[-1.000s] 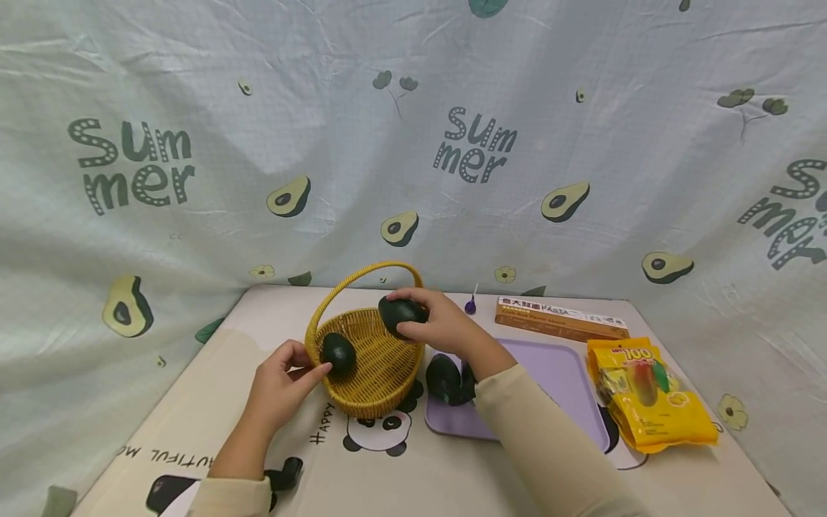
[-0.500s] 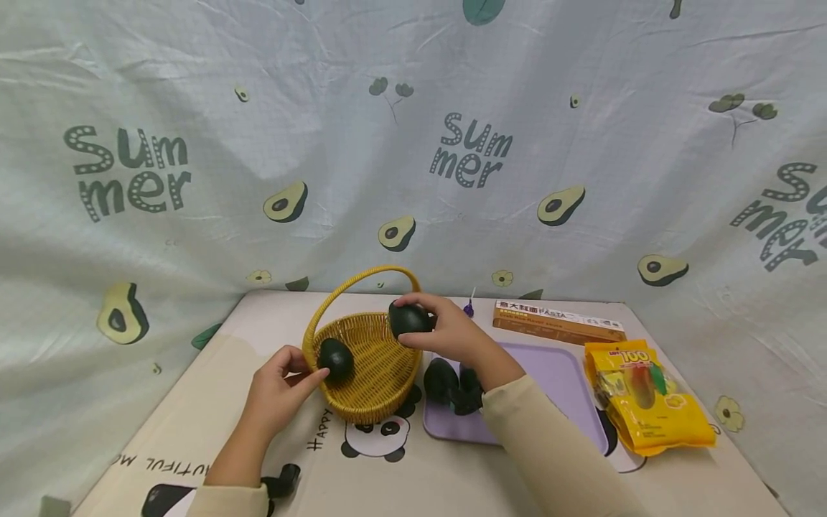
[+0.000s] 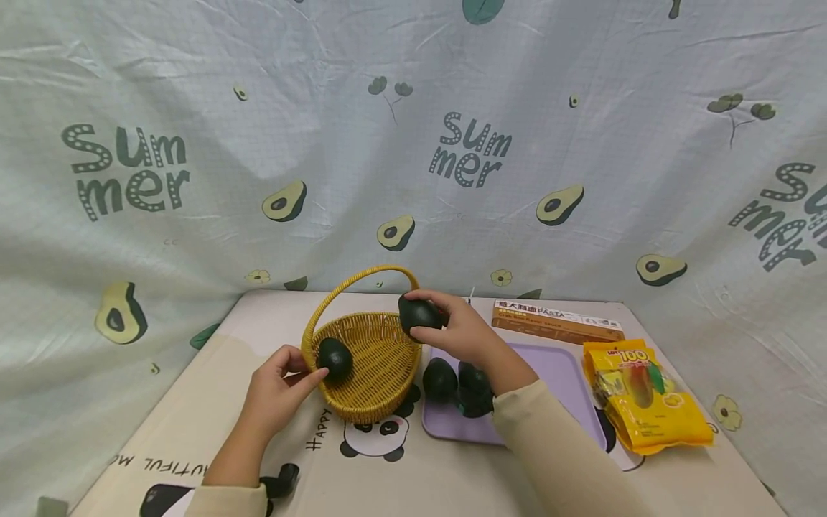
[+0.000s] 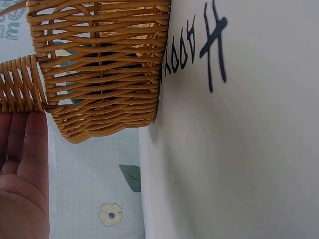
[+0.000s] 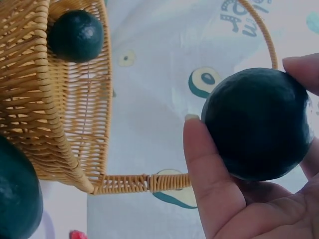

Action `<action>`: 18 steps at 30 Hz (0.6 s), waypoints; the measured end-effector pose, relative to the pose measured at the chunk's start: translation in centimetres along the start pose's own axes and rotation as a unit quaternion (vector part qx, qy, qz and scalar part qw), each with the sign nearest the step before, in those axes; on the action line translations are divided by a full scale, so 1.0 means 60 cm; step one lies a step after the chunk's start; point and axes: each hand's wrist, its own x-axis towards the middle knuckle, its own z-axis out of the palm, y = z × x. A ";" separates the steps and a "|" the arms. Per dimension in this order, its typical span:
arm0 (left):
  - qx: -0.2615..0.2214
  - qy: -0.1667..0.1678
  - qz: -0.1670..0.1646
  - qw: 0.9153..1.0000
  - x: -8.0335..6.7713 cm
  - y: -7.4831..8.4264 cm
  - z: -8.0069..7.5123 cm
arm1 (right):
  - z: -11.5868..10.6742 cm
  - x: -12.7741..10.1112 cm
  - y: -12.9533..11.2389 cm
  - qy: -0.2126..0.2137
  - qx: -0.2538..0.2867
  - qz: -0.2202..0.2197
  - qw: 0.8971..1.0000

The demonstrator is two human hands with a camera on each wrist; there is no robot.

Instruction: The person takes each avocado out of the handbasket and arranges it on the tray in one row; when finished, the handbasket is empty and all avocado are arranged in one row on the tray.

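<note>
Over on the right, a purple tray (image 3: 568, 388) lies flat on the worktop (image 3: 413, 474), and two dark avocados (image 3: 457, 382) sit side by side at its left end. Just beyond the tray's far edge, a long brown pasta box (image 3: 557, 321) lies lengthwise. Right beside the tray, a yellow snack bag (image 3: 646, 395) lies flat. The worktop carries a panda print (image 3: 377, 436) and black lettering. Behind it all hangs a pale cloth (image 3: 413, 143) with "Summer" and avocado halves.
</note>
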 end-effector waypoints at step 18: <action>-0.004 0.001 0.010 1.000 0.002 -0.002 -0.001 | -0.022 -0.025 0.005 0.017 0.025 0.016 0.999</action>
